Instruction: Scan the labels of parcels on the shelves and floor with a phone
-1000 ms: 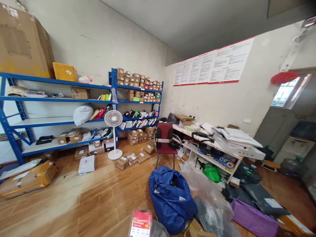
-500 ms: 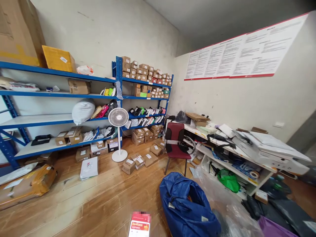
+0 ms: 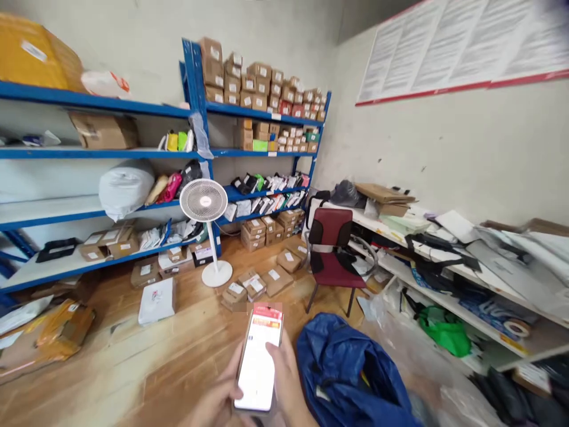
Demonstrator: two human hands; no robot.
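Note:
A smartphone with a lit screen, red at the top and white below, is held upright low in the middle of the view. My left hand wraps round its left side, with the thumb at the lower left edge. On the right side, my right hand also grips the phone, and its thumb lies over the right part of the screen. The fingers behind the phone are hidden. Just right of my hands, a large blue bag sits on the floor with its top gaping.
Ahead stand blue shelves stacked with small cartons and parcels. A white fan, several cartons and a red chair occupy the floor. A cluttered white counter runs along the right wall. Clear plastic sheeting lies beside the bag.
The phone has risen farther into view, and both hands now show around it. The camera has moved closer to the shelves and tilted down a little.

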